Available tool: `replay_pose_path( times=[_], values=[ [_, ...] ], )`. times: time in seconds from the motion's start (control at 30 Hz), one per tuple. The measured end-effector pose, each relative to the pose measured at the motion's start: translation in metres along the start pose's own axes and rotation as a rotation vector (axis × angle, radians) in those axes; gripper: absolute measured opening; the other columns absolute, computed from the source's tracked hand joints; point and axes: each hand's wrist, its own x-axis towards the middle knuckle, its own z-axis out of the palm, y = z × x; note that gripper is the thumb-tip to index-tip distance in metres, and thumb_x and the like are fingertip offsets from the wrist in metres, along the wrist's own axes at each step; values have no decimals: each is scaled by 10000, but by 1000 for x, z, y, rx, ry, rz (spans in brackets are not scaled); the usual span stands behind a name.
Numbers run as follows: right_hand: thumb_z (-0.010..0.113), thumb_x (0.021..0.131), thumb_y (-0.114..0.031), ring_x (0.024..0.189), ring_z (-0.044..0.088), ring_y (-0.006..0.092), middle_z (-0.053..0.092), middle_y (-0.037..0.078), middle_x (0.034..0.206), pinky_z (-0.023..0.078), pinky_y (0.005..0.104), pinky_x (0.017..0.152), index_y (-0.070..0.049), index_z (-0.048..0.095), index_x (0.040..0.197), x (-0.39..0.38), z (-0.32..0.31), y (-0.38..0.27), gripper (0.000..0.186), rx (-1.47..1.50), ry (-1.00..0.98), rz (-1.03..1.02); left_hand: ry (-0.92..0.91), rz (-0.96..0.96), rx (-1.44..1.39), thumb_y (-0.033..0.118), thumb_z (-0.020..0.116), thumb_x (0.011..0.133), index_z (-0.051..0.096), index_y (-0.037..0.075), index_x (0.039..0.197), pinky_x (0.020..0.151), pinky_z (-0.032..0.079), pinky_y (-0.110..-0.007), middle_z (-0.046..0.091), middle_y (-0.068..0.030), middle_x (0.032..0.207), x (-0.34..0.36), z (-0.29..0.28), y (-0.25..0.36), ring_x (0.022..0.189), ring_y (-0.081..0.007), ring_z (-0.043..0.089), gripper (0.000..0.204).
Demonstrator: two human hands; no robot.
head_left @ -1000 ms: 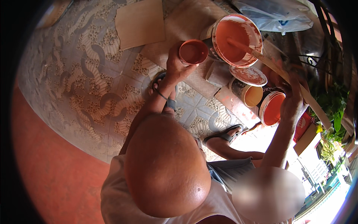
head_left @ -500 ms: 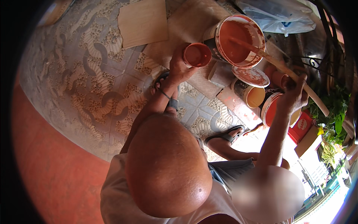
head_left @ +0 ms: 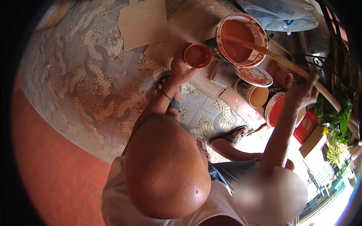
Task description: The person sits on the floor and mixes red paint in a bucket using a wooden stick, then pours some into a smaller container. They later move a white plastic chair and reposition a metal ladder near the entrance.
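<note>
Since the earlier frame, the right hand (head_left: pixel 301 94) has moved slightly to the right, and the free end of the wooden stick (head_left: pixel 292 67) has shifted with it. On the left side, a torn sheet of cardboard (head_left: pixel 143 24) lies above and to the left of the left grip. Next comes the left hand (head_left: pixel 180 68), its fingers curled around a reddish cup (head_left: pixel 208 56), whose open mouth shows red paint inside. Just right of this grip stands the large paint bucket (head_left: pixel 212 44); the lower end of the stick is in its red paint. Under the bucket, between both grips, is a paint-smeared lid (head_left: pixel 253 76). Below the lid, a can with a yellowish inside (head_left: pixel 241 88) is tilted, with an open red-paint bucket (head_left: pixel 267 107) beside it, to the left of the right grip. This right hand has its fingers wrapped around the stick. Below it is a red container (head_left: pixel 306 126), and farther right, green leaves (head_left: pixel 344 121).
</note>
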Motion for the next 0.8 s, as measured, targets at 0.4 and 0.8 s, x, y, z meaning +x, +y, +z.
replay_pose_path(
  times=[0.4,0.8],
  values=[
    [952,846,-218,682,679,152,731,38,903,577,303,576,-99,730,1237,16,-10,14,465,45,-5,-42,-21,-53,21,158,997,719,555,92,1465,1050,575,-453,659,-150,1395,-2,-2,3,1291,-344,671,869],
    [820,986,-297,760,726,183,724,74,877,558,323,583,9,741,1102,14,-3,-17,337,159,52,64,-44,-38,32,170,986,737,569,84,1462,1050,575,-446,666,-161,1380,-1,-1,-2,1283,-346,677,841]
  ],
)
